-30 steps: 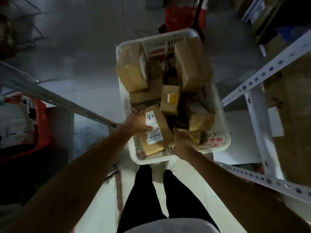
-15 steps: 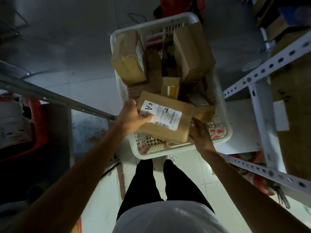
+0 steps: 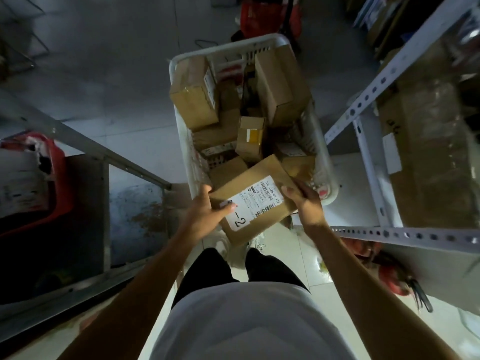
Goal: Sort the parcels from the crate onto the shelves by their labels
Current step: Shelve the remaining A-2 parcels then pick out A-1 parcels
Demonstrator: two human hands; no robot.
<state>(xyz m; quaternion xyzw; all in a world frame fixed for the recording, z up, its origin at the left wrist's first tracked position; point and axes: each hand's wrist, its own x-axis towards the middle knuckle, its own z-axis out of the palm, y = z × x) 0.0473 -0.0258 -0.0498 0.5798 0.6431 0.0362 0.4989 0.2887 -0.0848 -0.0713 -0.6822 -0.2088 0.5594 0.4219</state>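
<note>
Head view: left hand [image 3: 205, 216] and right hand [image 3: 305, 201] apparently grip parcel [image 3: 255, 201].

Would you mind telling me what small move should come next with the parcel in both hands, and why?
Probably slide the left hand's thumb off the label. Both hands, the right hand too, hold the flat parcel above the crate's near edge; the thumb covers what precedes the handwritten "-2", which seems needed to choose a shelf.
</note>
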